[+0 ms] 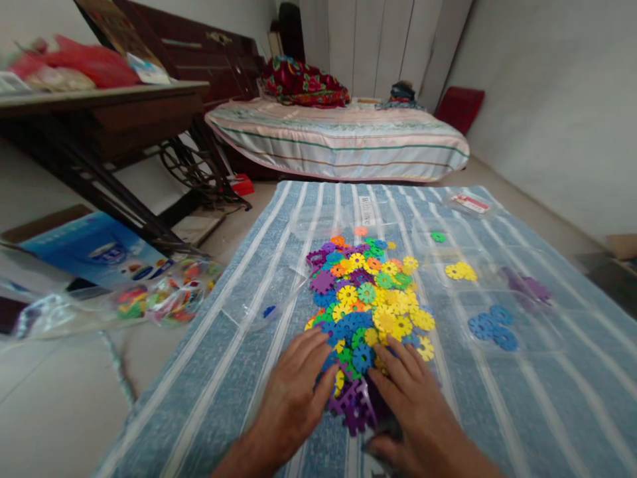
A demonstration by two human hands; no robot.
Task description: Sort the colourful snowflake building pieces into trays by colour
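Right hand (415, 398) and left hand (293, 388), fingers spread flat, resting on pile of plastic discs (365, 305), striped cloth (209, 372)

- Discs (371, 299): smooth, glossy plastic.
- Mat (233, 345): striped woven cloth, matt and slightly rough.
- Trays (512, 332): clear, shiny plastic.
- Bag (149, 302): glossy transparent film.
- Table (124, 109): dark wood, dull top.
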